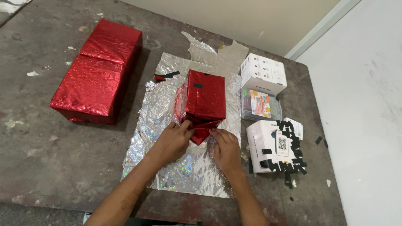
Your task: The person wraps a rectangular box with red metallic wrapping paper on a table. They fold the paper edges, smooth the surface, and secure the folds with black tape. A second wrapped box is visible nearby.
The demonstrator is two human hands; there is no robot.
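Note:
A small box wrapped in shiny red foil paper (205, 98) lies on a crinkled silver foil sheet (163, 113) in the middle of the table. Its near end is folded into a pointed red flap (201, 133). My left hand (173, 140) pinches the left side of that flap. My right hand (226, 148) presses the flap's right side down against the silver sheet. A short strip of black tape sits on top of the box.
Two larger red-wrapped boxes (98, 71) lie at the left. At the right stand a white carton (264, 73), a clear plastic case with a colourful card (259, 104) and a white box (274, 146) stuck with several black tape strips. The dark table (50, 159) ends near the right wall.

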